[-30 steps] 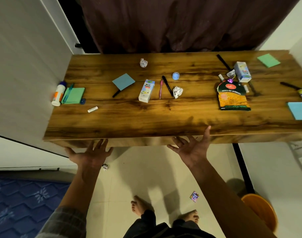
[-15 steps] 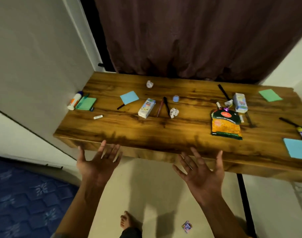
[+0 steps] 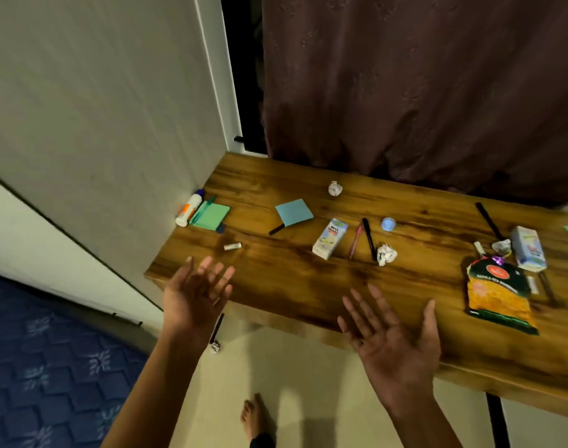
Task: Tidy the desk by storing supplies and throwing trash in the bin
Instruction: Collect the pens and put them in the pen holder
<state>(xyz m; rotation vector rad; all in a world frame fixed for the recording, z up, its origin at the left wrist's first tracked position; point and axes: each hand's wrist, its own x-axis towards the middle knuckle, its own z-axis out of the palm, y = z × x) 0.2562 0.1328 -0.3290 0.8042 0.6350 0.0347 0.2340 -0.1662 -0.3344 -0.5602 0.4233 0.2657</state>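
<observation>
Nothing is in hand yet, so this looks like the very start of the tidying: the left hand [image 3: 197,294] and the right hand [image 3: 394,344] both hover over the near edge of the wooden table [image 3: 308,286] at lower centre of the frame, palms up, each grip wide and empty. The clutter lies across the middle band: a crumpled paper ball [image 3: 386,253] beside a black pen [image 3: 369,237] and pink pen [image 3: 355,242], a milkshake carton [image 3: 329,238], a blue sticky pad [image 3: 294,212], and at right a snack packet [image 3: 497,295]. At centre left sit a glue bottle [image 3: 189,210] and green pad [image 3: 211,216]. The next move probably calls for choosing one piece (the paper ball is nearest the right hand) and closing on it. No bin or storage container shows here, so its contents cannot be told.
</observation>
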